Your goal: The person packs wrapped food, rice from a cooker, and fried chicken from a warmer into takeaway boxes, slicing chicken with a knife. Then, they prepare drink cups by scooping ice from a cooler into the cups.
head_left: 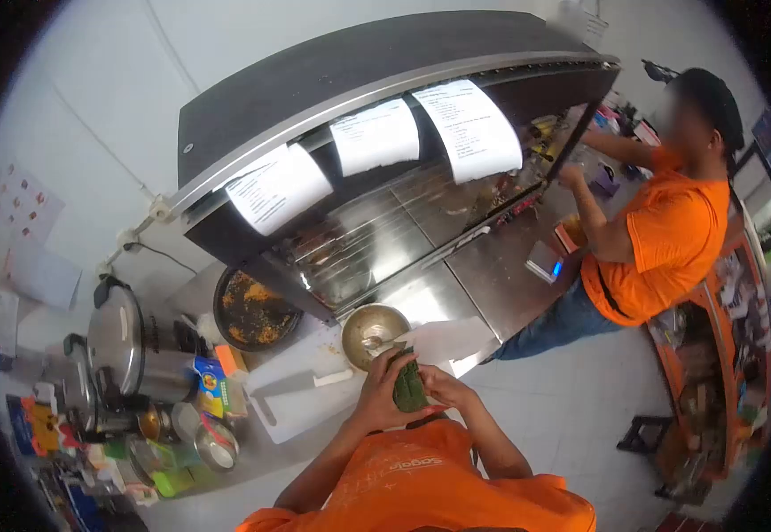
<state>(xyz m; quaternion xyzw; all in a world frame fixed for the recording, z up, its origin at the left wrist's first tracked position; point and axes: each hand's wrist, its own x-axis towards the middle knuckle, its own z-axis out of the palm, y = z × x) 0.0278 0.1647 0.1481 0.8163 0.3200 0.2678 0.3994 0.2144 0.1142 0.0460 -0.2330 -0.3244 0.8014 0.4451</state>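
A dark green leafy wrap [409,387] is held upright in front of my chest. My left hand [380,390] curls round its left side, fingers over the top. At its right edge, my right hand [446,388] has bent fingers against the wrap. Just beyond my hands stands a metal bowl [373,330] with a utensil in it. A knife with a white handle [333,378] lies on the white cutting board [270,417], left of my hands.
A black pan [252,310] with orange-brown bits sits back left, beside large metal pots [119,332]. Printed sheets [469,129] hang from the dark-framed counter. A co-worker in orange [669,239] stands at the right near a small scale [543,262]. Small bowls [216,445] stand at left.
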